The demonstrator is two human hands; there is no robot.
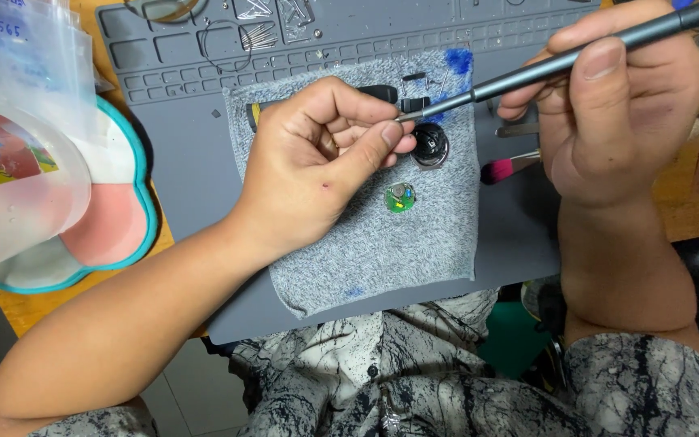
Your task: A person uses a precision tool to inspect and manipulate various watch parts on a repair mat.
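Patterned black-and-white fabric [414,380] on the person's lap fills the six o'clock edge. Above it lies a grey knitted cloth [341,259] on a grey work mat [188,162]. At centre, the left hand [317,166] pinches thumb and forefinger together on something too small to tell. From two o'clock, the right hand [616,113] has its fingers clamped on a slim grey screwdriver [544,66], tip meeting the left fingertips just above a round black watch case [429,144]. A small green watch movement [400,197] lies just below, apart.

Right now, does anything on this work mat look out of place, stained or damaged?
The grey cloth has a blue stain at its far right corner, and its near edge curls up, frayed. The round green part lies loose on the cloth, apart from the round black part.
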